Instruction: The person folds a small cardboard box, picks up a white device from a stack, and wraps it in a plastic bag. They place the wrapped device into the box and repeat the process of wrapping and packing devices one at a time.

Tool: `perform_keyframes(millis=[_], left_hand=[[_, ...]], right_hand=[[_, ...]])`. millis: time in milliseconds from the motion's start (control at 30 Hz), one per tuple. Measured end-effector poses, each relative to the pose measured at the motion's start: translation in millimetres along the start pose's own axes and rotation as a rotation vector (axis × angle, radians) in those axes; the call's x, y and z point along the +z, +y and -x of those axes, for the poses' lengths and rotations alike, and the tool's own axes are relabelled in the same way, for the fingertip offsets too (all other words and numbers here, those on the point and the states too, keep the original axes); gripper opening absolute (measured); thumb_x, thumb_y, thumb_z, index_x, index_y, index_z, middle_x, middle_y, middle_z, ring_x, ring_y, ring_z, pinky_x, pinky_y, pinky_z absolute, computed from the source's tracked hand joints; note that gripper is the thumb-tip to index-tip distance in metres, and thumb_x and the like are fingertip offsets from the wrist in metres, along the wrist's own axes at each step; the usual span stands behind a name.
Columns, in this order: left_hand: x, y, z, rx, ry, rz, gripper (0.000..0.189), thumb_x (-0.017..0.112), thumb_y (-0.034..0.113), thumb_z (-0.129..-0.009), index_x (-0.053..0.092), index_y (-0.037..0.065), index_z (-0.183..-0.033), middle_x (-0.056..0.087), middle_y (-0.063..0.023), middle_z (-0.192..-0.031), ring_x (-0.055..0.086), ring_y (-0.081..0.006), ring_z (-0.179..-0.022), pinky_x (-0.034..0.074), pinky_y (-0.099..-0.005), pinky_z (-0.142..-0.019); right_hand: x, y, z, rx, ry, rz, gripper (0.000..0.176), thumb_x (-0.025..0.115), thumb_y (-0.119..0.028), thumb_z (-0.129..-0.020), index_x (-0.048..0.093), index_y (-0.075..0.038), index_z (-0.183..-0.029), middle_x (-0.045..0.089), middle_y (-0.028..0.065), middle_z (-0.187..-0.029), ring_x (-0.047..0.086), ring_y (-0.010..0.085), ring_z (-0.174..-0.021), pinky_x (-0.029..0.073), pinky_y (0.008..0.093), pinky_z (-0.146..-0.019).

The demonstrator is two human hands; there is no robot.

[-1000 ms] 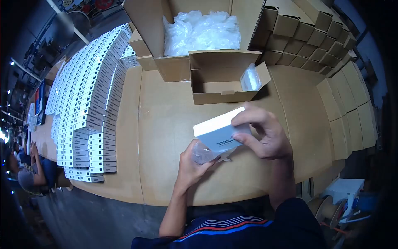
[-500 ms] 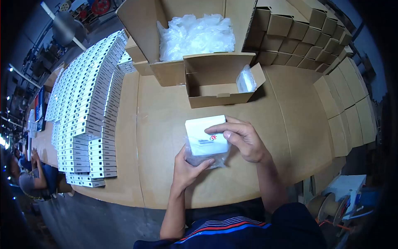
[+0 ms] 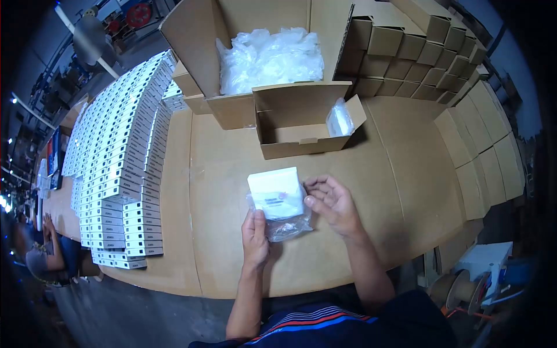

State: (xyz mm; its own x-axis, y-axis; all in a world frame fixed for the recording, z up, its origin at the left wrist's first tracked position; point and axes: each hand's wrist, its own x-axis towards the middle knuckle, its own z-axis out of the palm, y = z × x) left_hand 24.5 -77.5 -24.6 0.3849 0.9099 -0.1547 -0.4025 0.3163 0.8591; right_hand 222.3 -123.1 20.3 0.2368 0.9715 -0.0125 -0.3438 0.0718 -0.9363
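The left hand [image 3: 255,240] pinches the near left corner of a clear bag [image 3: 288,229], thumb on top, where it meets the white box [image 3: 274,181]. The right hand [image 3: 336,209] is half spread, fingers loosely curled, just beside the box's right edge; whether a fingertip touches the plastic I cannot tell.

The box lies between the two hands, ahead of the left thumb. Half a second ago the right hand's fingers lay on its printed face; now they are off it and the plastic reaches further over the print. I judge the box to be mostly inside, with a strip at the far end bare.

That bare end points away from the left hand, turned slightly left; the printed face is up. The face looks nearly square, so no long axis stands out.

Beyond both hands on the surface [image 3: 220,174] is an open carton [image 3: 301,149], a plastic-wrapped packet [image 3: 340,119] at its right end. Well left of the left hand rise stacked white boxes [image 3: 125,156].
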Motion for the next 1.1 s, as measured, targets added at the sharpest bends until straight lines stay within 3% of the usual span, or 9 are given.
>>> perform_keyframes(millis=[100,300,467,567,733,767,867,900,1100], left_hand=[[-2,-2,-4,0.083,-0.029,-0.059,0.046,0.043,0.037,-0.114,0.055,-0.002,-0.136,0.067,-0.0091,-0.127,0.066,-0.0168,-0.113,0.056,-0.0328,-0.095],[-23,-2,-5,0.088,-0.117,-0.418,0.059,0.034,0.042,-0.115,0.047,-0.004,-0.149,0.062,-0.0118,-0.138,0.06,-0.0202,-0.124,0.046,-0.0338,-0.106],[4,16,-6,0.204,-0.12,-0.379,0.066,0.03,0.046,-0.114,0.039,-0.005,-0.156,0.058,-0.0158,-0.146,0.055,-0.0233,-0.132,0.043,-0.0361,-0.112],[3,15,-6,0.211,-0.117,-0.406,0.069,0.03,0.047,-0.114,0.034,-0.005,-0.159,0.057,-0.0172,-0.146,0.055,-0.0237,-0.132,0.043,-0.0365,-0.112],[14,24,-3,0.045,-0.183,-0.333,0.072,0.033,0.053,-0.112,0.024,0.006,-0.165,0.059,-0.0129,-0.138,0.055,-0.0233,-0.131,0.048,-0.0372,-0.107],[12,19,-6,0.066,-0.194,-0.335,0.068,0.04,0.05,-0.112,0.029,0.006,-0.163,0.059,-0.0118,-0.138,0.057,-0.0238,-0.128,0.052,-0.0366,-0.102],[16,4,-5,0.129,-0.169,-0.244,0.054,0.052,0.026,-0.111,0.039,-0.001,-0.156,0.063,-0.0153,-0.132,0.058,-0.0231,-0.123,0.043,-0.0362,-0.111],[24,9,-4,0.22,-0.12,-0.362,0.045,0.064,0.015,-0.104,0.052,-0.002,-0.145,0.066,-0.0136,-0.127,0.06,-0.0213,-0.119,0.046,-0.0355,-0.106],[32,15,1,-0.05,0.054,-0.237,0.026,0.067,0.016,-0.104,0.068,-0.002,-0.122,0.069,-0.0054,-0.111,0.063,-0.0117,-0.101,0.053,-0.0274,-0.088]], right_hand=[[7,19,9,-0.004,0.089,-0.019,0.026,0.076,-0.005,-0.095,0.061,0.001,-0.115,0.071,0.0047,-0.098,0.066,0.0085,-0.092,0.053,0.0233,-0.083],[-9,32,8,-0.101,0.063,-0.071,0.014,0.072,-0.003,-0.098,0.066,0.0,-0.11,0.071,0.0031,-0.098,0.065,0.0071,-0.092,0.053,0.0228,-0.083],[-4,26,9,-0.154,0.046,-0.078,0.01,0.067,-0.002,-0.1,0.066,0.0,-0.109,0.07,0.0036,-0.104,0.063,0.0072,-0.101,0.051,0.0252,-0.091],[-5,26,9,-0.158,-0.003,-0.097,0.011,0.063,-0.003,-0.102,0.064,-0.001,-0.113,0.069,0.0083,-0.107,0.063,0.0128,-0.103,0.049,0.0297,-0.096],[3,46,12,-0.148,0.171,-0.176,0.006,0.062,-0.005,-0.103,0.059,-0.003,-0.109,0.064,-0.0001,-0.095,0.054,0.0038,-0.088,0.042,0.0217,-0.076],[8,48,12,-0.149,0.231,-0.171,0.006,0.062,-0.005,-0.103,0.058,-0.003,-0.108,0.063,-0.0005,-0.094,0.053,0.0036,-0.086,0.041,0.0215,-0.074],[17,46,12,-0.166,0.335,-0.068,0.005,0.061,-0.004,-0.104,0.057,-0.003,-0.107,0.063,0.0002,-0.093,0.055,0.0041,-0.087,0.043,0.0208,-0.077],[20,45,11,-0.205,0.346,-0.058,0.006,0.061,-0.001,-0.103,0.058,-0.002,-0.108,0.066,0.0021,-0.094,0.059,0.0052,-0.088,0.046,0.0218,-0.078],[20,33,13,-0.204,0.292,0.157,0.01,0.061,0.005,-0.099,0.068,0.003,-0.107,0.074,0.0102,-0.103,0.068,0.0126,-0.099,0.053,0.0262,-0.089]])
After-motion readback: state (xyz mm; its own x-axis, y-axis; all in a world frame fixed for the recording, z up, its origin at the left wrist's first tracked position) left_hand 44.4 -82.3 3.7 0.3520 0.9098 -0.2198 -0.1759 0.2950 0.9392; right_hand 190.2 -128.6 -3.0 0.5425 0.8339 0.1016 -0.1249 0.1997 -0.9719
